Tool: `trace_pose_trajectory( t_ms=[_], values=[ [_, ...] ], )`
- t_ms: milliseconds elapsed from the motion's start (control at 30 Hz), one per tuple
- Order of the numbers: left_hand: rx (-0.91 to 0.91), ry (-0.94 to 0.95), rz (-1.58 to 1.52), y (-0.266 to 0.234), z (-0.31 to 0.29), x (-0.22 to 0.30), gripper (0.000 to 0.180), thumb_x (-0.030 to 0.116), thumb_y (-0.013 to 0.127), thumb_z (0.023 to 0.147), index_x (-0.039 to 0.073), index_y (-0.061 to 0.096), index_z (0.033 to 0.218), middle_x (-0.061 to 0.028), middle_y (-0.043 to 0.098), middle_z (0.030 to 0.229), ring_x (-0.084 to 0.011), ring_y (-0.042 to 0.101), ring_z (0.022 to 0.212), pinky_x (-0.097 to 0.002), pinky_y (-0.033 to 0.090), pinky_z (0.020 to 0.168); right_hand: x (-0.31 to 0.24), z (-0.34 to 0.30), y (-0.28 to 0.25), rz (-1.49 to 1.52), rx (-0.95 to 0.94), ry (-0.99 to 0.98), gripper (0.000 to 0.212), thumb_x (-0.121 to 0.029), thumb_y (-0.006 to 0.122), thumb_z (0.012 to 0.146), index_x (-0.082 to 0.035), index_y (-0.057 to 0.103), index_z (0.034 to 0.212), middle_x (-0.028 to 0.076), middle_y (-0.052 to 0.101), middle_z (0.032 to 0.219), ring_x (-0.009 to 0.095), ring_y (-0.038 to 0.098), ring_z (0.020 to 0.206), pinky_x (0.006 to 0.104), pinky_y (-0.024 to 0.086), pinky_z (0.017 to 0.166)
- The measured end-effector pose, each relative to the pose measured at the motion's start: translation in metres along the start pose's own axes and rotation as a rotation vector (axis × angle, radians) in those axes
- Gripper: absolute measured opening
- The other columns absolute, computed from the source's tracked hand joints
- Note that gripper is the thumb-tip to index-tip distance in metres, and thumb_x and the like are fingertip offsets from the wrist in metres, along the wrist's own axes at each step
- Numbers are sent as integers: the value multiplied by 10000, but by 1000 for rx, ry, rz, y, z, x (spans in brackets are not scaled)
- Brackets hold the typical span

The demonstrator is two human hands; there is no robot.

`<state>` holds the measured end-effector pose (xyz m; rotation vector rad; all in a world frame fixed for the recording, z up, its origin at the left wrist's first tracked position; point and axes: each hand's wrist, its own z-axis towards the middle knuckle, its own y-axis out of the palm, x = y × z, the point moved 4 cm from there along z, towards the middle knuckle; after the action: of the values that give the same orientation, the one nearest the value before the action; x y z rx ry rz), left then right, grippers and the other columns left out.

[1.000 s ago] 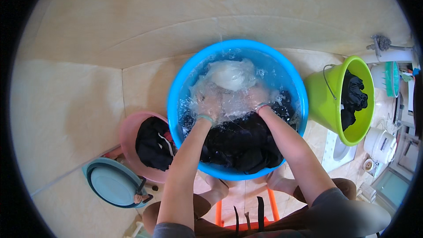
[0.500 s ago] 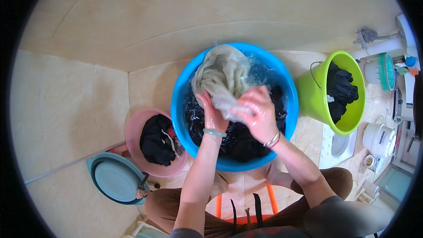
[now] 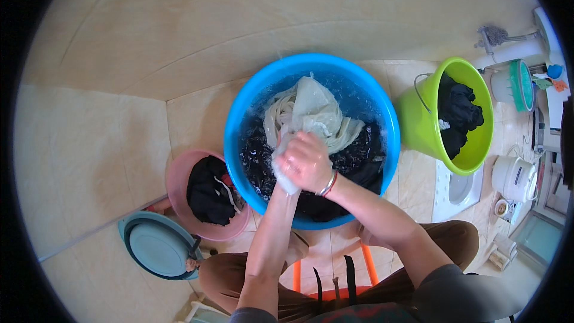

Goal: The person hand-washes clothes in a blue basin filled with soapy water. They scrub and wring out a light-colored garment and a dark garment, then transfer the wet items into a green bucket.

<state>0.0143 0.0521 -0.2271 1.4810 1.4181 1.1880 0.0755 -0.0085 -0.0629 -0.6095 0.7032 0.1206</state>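
A wet, off-white piece of clothing (image 3: pixel 314 104) is bunched up in a large blue basin (image 3: pixel 394 128) of water. My right hand (image 3: pixel 307 160) has its fingers wrapped round the near end of this clothing, pressing it against my left hand. Soaked cloth and the right hand cover most of my left hand, so its fingers are hidden; the left forearm (image 3: pixel 269 218) comes up from below. Dark clothes (image 3: pixel 323 203) lie in the water under and around the pale clothing.
To the right stands a lime-green bucket (image 3: pixel 412 113) with black clothes (image 3: pixel 459 107). A pink basin (image 3: pixel 179 191) of dark clothes touches the blue basin's left side, near a teal basin (image 3: pixel 156 246). A squat toilet (image 3: pixel 459 188) and a white pail (image 3: pixel 513 178) are farther right.
My right hand has moved left and closed over the cloth at my left hand. The pale clothing has sunk lower and spread to the right. Cloth now covers the left wrist's bangle.
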Motion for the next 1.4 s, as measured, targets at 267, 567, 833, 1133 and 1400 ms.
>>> trace_pose_trajectory(
  t_ms=[267, 567, 833, 1133, 1400],
  values=[
    [547, 219, 606, 63, -11, -27, 418, 69, 595, 876, 99, 530, 1287, -26, 585, 1191, -139, 560, 1059, -273, 440, 896, 129, -58, -52, -465, -264, 473, 284, -319, 603, 879, -90, 649, 718, 97, 634, 691, 331, 610, 684, 436, 508, 608],
    [521, 141, 685, 30, -5, -27, 516, 188, 682, 896, 147, 506, 1380, 0, 554, 1313, -122, 521, 1169, -297, 386, 980, 170, -33, 2, -292, -313, 686, 686, -515, 646, 819, -161, 440, 1369, 189, 569, 1170, 360, 565, 1021, 480, 429, 896],
    [678, 134, 725, 29, 3, -12, 544, 211, 684, 889, 254, 499, 1398, -8, 444, 1451, -184, 469, 1234, -409, 366, 1006, 236, -96, 46, -343, -770, 992, 372, -151, 612, 826, -55, 579, 1183, 248, 646, 987, 419, 613, 934, 478, 494, 817],
    [217, 168, 392, 51, 26, 13, 803, 657, 371, 922, 175, 158, 1528, -46, 287, 1532, -257, 316, 1388, -422, 273, 1139, 99, -53, -12, 132, -313, 416, 266, -44, 660, 754, -154, 629, 994, 104, 580, 971, 341, 579, 883, 415, 490, 769],
    [-51, -296, -50, 69, 11, 6, 655, 506, 441, 922, 68, 338, 1398, -109, 464, 1339, -277, 484, 1201, -400, 402, 1022, -40, -14, -23, 221, -529, -100, 185, -167, 689, 710, -140, 603, 872, 37, 506, 864, 220, 542, 804, 356, 437, 701]
  ],
)
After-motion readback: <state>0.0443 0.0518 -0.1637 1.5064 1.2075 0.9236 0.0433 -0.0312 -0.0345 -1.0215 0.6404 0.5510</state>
